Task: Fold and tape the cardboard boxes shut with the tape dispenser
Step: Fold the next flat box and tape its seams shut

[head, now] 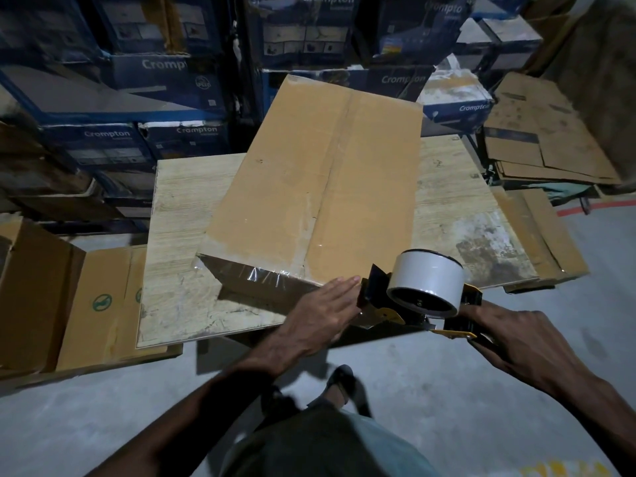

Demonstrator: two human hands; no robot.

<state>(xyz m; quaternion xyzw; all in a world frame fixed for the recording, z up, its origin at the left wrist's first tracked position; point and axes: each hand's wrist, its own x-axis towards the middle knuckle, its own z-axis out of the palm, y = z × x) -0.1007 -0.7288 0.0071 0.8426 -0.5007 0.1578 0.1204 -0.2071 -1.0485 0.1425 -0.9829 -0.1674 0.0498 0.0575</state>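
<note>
stacked cartons point(106, 136): blue, printed "Crompton", piled high behind the table; several are crushed or torn.
floor point(430, 380): grey concrete; a red line is seen at far right.
table point(179, 215): pale wood-grain top, scuffed white on the right side.
cardboard box point(309, 173): 1 brown box is laid at an angle on the table, with the far end past the table's far edge and the near end by the near edge. The top flaps are folded shut.
centre seam point(335, 160): it is run lengthwise between the 2 top flaps; whether tape lies along it cannot be told.
flat cardboard point(550, 139): a loose pile of flattened sheets is seen at right, well apart from the box.
brown cartons point(99, 304): set on the floor at left, just beside the table; a green round mark is printed on 1.
clear tape point(254, 273): a wrinkled, shiny strip is stuck over the box's near end.
tape dispenser point(373, 297): black and yellow; it is held at the box's near right corner, nose toward the box.
tape roll point(430, 273): 1 white roll is mounted on the dispenser.
right hand point(516, 335): fingers are curled round the dispenser handle, which is mostly hidden.
left hand point(320, 315): fingers are kept straight and together, laid flat on the box's near edge, tips just beside the dispenser nose.
</note>
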